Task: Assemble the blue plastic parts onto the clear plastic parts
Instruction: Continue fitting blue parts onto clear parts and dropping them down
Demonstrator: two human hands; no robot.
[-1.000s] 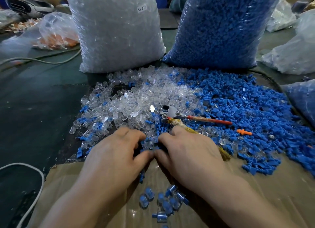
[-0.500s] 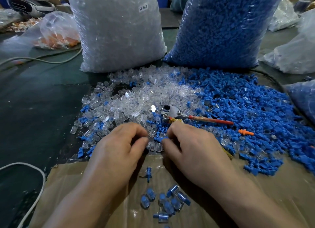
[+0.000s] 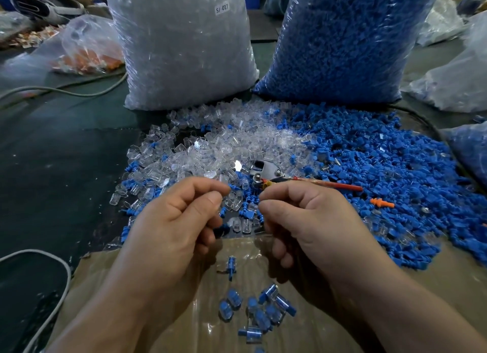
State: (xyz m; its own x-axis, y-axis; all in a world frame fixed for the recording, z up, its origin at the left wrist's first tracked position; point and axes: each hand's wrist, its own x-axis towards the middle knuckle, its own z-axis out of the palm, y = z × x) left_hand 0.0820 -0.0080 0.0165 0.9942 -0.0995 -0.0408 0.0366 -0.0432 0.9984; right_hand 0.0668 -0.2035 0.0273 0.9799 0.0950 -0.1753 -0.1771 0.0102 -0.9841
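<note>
Both hands are up over the near middle of the worktop (image 3: 52,168), close together but not touching. The left hand (image 3: 179,220) is curled, with its thumb and first finger pressed tip to tip. I cannot tell what is in that pinch, because clear bits lie right behind it. The right hand (image 3: 311,220) is curled too, and a tiny speck of a blue part (image 3: 259,202) peeps out between its thumb and first finger. The other fingers of both hands are tucked under, so the insides of the hands are hidden. Behind the hands the clear parts (image 3: 210,147) lie in a heap on the left and the blue parts (image 3: 382,173) in a bigger heap on the right, mixed where they meet. A few joined pieces (image 3: 258,308) lie on the cardboard (image 3: 195,331) at the near edge, between the wrists. A cutter (image 3: 268,172) with a red handle is half buried in the heaps. Toward the far edge stand a bag of clear parts (image 3: 181,49) and a bag of blue parts (image 3: 342,41), their tops cut off.
</note>
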